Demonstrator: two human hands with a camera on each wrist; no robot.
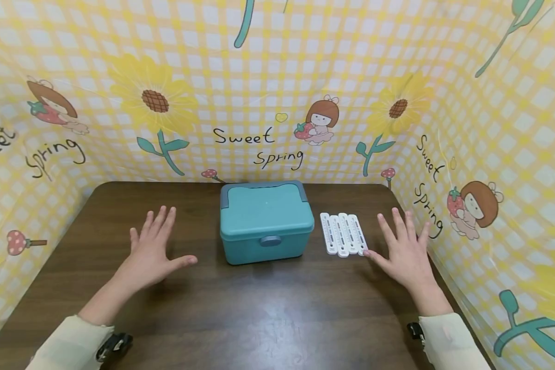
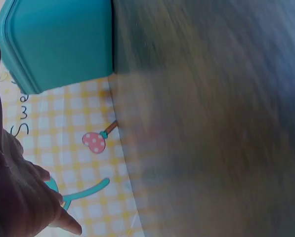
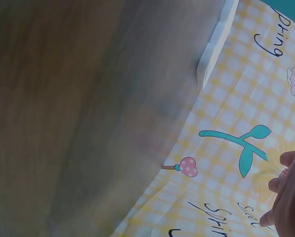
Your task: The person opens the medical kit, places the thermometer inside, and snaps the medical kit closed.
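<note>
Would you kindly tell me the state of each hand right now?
Left hand: open, holding nothing.
Right hand: open, holding nothing.

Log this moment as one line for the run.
left hand: spread, empty, left of box | right hand: spread, empty, beside strips | box: closed | strips: side by side, right of box

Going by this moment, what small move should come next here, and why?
Probably the left hand should reach for the front latch of the teal box: the lid looks shut, the white strips lie outside beside the box, and that hand, like the right hand, is spread and holds nothing.
</note>
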